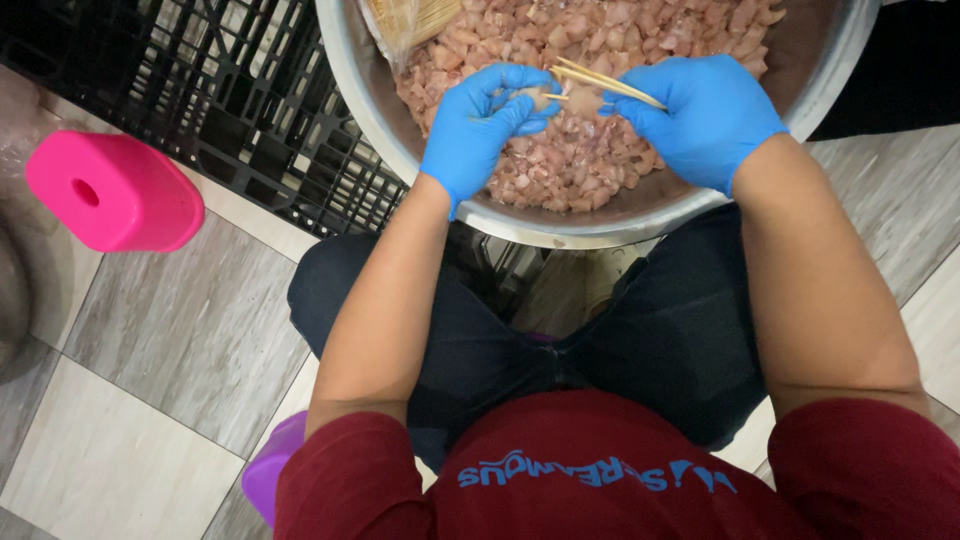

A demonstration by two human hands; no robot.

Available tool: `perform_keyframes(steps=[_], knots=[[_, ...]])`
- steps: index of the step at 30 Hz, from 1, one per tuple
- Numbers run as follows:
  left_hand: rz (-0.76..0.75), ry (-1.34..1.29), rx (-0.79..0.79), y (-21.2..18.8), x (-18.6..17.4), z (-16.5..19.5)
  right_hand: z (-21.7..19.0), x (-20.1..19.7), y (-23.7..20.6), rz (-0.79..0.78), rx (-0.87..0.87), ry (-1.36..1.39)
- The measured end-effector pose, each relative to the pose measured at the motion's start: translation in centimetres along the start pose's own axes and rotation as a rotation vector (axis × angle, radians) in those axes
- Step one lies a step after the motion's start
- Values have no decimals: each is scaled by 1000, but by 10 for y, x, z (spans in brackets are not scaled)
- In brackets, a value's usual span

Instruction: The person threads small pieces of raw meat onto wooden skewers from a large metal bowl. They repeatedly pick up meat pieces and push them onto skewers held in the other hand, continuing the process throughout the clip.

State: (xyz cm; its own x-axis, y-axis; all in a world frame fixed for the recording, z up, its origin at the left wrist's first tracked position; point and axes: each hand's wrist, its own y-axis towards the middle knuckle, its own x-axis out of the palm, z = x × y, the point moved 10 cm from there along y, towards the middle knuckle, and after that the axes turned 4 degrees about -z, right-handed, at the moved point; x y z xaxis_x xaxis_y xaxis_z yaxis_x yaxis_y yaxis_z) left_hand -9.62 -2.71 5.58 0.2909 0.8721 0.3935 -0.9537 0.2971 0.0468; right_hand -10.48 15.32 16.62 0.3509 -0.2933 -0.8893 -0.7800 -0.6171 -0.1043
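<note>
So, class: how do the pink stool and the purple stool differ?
The pink stool stands apart on the tiled floor, top and hole in full view; the purple stool is mostly hidden under the seated person. Pink lies farther from the left hand than purple does from the body. Both look like plastic.

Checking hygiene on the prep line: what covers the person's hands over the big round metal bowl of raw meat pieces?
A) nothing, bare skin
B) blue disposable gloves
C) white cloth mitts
B: both the left hand and right hand wear blue gloves.
</note>
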Motion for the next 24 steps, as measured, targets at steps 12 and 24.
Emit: perform_keyframes(steps=[12, 24], knots=[[-111, 82, -164, -4, 6, -17, -3, 19, 4, -121, 6, -118], [155, -759, 157, -1, 4, 0, -19, 60, 19, -7, 202, 677]])
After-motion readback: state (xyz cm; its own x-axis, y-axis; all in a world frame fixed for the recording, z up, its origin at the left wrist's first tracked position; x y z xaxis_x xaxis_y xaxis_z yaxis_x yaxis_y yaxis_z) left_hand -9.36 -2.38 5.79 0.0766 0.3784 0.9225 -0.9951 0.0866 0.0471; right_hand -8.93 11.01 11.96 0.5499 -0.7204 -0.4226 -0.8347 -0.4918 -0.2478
